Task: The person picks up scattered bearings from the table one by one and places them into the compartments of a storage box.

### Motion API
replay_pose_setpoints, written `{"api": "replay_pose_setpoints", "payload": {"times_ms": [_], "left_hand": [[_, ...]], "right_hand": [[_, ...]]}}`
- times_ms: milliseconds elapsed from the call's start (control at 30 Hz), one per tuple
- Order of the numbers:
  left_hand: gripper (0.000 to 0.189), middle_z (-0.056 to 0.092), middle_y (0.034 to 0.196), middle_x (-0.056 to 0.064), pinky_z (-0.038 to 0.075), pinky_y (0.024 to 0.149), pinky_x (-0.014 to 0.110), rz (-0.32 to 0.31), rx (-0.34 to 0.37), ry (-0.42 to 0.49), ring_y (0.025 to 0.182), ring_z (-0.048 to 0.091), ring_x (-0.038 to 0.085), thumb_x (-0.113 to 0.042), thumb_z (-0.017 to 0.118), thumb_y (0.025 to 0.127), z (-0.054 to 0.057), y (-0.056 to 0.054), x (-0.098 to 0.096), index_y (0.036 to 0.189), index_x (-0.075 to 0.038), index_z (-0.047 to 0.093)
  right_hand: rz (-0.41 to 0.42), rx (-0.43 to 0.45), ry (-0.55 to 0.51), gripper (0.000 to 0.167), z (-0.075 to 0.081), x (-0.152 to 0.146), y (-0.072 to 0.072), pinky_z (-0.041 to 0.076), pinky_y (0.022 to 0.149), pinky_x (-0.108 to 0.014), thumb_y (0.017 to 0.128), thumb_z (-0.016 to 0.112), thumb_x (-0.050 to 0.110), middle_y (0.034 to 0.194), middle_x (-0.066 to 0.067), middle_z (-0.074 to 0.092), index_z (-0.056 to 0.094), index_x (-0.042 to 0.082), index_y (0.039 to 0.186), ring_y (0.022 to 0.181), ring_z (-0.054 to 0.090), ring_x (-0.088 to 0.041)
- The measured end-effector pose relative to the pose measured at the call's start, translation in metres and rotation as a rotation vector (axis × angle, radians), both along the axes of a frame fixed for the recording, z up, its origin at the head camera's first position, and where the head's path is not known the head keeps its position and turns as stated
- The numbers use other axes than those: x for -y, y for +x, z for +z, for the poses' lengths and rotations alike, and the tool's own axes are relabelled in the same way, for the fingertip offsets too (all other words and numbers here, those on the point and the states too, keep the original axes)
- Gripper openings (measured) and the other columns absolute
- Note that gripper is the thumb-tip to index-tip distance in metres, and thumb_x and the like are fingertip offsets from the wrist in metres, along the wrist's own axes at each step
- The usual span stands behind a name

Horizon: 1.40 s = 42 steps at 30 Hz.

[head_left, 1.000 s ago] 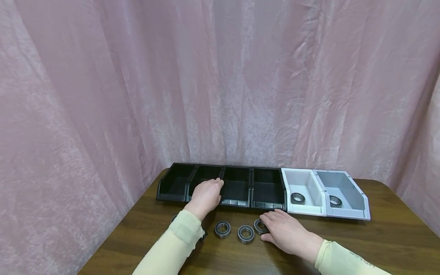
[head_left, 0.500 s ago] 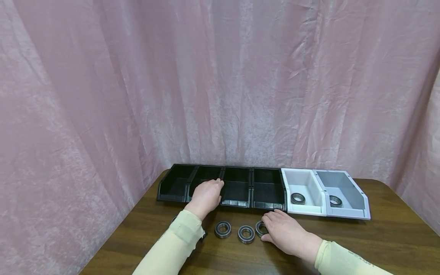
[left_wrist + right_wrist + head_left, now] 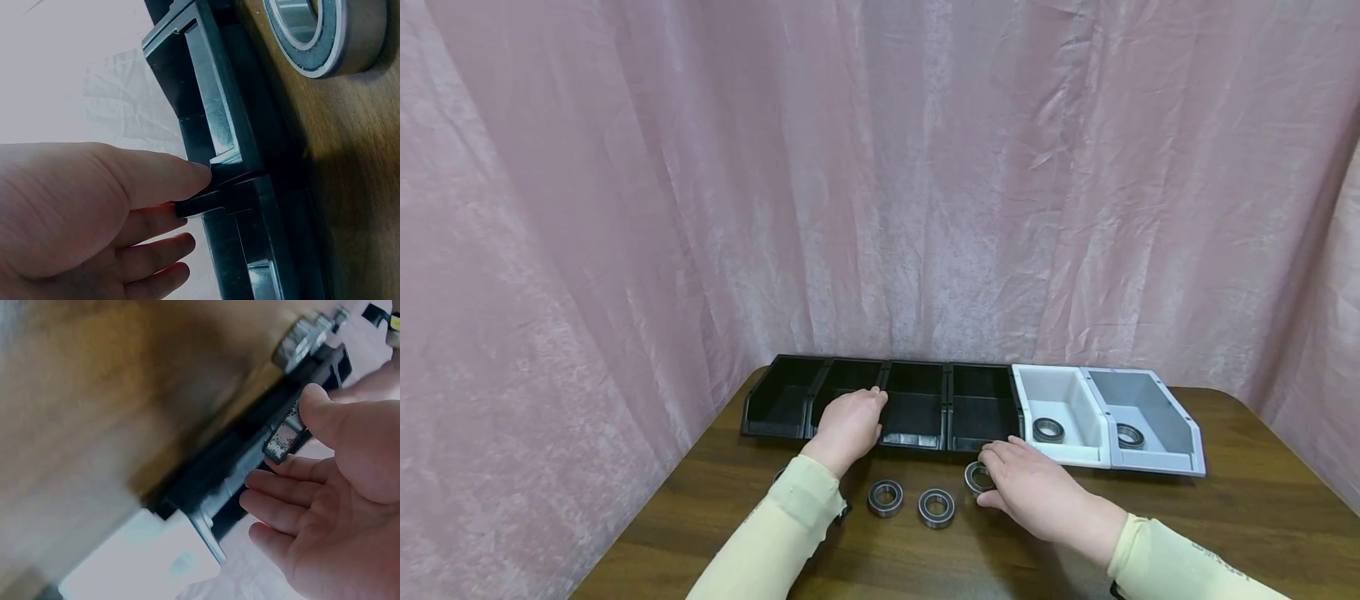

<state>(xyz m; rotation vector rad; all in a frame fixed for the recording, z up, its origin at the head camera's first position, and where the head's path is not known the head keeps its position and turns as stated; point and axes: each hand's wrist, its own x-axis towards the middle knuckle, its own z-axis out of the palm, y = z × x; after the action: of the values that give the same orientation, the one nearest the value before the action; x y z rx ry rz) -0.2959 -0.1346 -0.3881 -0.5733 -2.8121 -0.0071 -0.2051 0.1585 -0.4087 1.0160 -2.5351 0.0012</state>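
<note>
My right hand (image 3: pixel 1041 492) pinches a ball bearing (image 3: pixel 977 478) between thumb and fingers, just in front of the black bins. In the right wrist view that bearing (image 3: pixel 284 439) appears edge-on, its far part hidden by the thumb. Up at the row of black bins (image 3: pixel 913 400), my left hand (image 3: pixel 847 427) grips the divider where two bins meet. The left wrist view has the thumb on this divider (image 3: pixel 234 181), with the forefinger behind it. Two more bearings, one left (image 3: pixel 885 498) and one right (image 3: pixel 936 508), lie flat on the table between my hands.
A white bin (image 3: pixel 1101 454) and a grey bin (image 3: pixel 1183 417) continue the row at the right, each with one bearing inside. Part of another bearing (image 3: pixel 778 475) peeks out beside my left sleeve. Behind the wooden table (image 3: pixel 700 500) hangs a pink curtain (image 3: pixel 910 183).
The right hand has taken hold of the bearing beneath it and moved it slightly up and rightward, away from the other two. My left hand stays on the divider.
</note>
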Motion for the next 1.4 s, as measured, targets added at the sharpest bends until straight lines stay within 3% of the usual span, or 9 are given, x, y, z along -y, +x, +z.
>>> {"api": "replay_pose_setpoints", "payload": {"times_ms": [467, 733, 967, 1200, 1400], "left_hand": [[0.049, 0.071, 0.146, 0.015, 0.062, 0.103, 0.043, -0.011, -0.016, -0.01, 0.125, 0.074, 0.03, -0.017, 0.09, 0.095, 0.0, -0.001, 0.003, 0.14, -0.006, 0.074], [0.05, 0.07, 0.148, 0.015, 0.06, 0.105, 0.043, -0.005, 0.002, -0.007, 0.129, 0.072, 0.03, -0.017, 0.089, 0.096, 0.0, 0.001, 0.002, 0.142, -0.006, 0.073], [0.05, 0.07, 0.147, 0.014, 0.061, 0.104, 0.042, -0.01, -0.01, -0.016, 0.127, 0.073, 0.029, -0.018, 0.09, 0.095, 0.0, 0.001, 0.0, 0.141, -0.006, 0.073], [0.048, 0.071, 0.146, 0.015, 0.062, 0.103, 0.043, -0.009, -0.022, -0.025, 0.125, 0.074, 0.03, -0.018, 0.089, 0.096, 0.0, 0.0, 0.0, 0.139, -0.006, 0.074], [0.047, 0.072, 0.145, 0.014, 0.063, 0.1, 0.042, -0.011, -0.033, -0.035, 0.123, 0.075, 0.029, -0.019, 0.09, 0.095, -0.001, -0.002, -0.001, 0.138, -0.006, 0.074]], "right_hand": [[-0.087, -0.015, -0.054, 0.045, 0.022, -0.011, -0.026, 0.054, 0.111, -0.056, 0.097, 0.086, 0.03, 0.119, -0.02, 0.073, 0.069, -0.006, 0.118, 0.119, 0.07, -0.038], [-0.117, -0.045, -0.093, 0.043, 0.029, -0.013, -0.047, 0.057, 0.103, -0.055, 0.095, 0.088, 0.027, 0.108, -0.02, 0.07, 0.067, -0.007, 0.111, 0.105, 0.07, -0.038], [-0.124, -0.063, -0.105, 0.042, 0.037, -0.013, -0.06, 0.056, 0.102, -0.053, 0.096, 0.088, 0.025, 0.104, -0.019, 0.069, 0.066, -0.008, 0.107, 0.103, 0.068, -0.039], [-0.141, -0.051, -0.071, 0.037, 0.037, -0.009, -0.075, 0.055, 0.088, -0.05, 0.097, 0.085, 0.028, 0.09, -0.01, 0.061, 0.064, -0.002, 0.097, 0.089, 0.063, -0.033], [-0.19, -0.001, -0.04, 0.037, 0.034, -0.002, -0.088, 0.049, 0.078, -0.044, 0.1, 0.083, 0.03, 0.087, -0.008, 0.059, 0.061, 0.002, 0.091, 0.086, 0.059, -0.031]]}}
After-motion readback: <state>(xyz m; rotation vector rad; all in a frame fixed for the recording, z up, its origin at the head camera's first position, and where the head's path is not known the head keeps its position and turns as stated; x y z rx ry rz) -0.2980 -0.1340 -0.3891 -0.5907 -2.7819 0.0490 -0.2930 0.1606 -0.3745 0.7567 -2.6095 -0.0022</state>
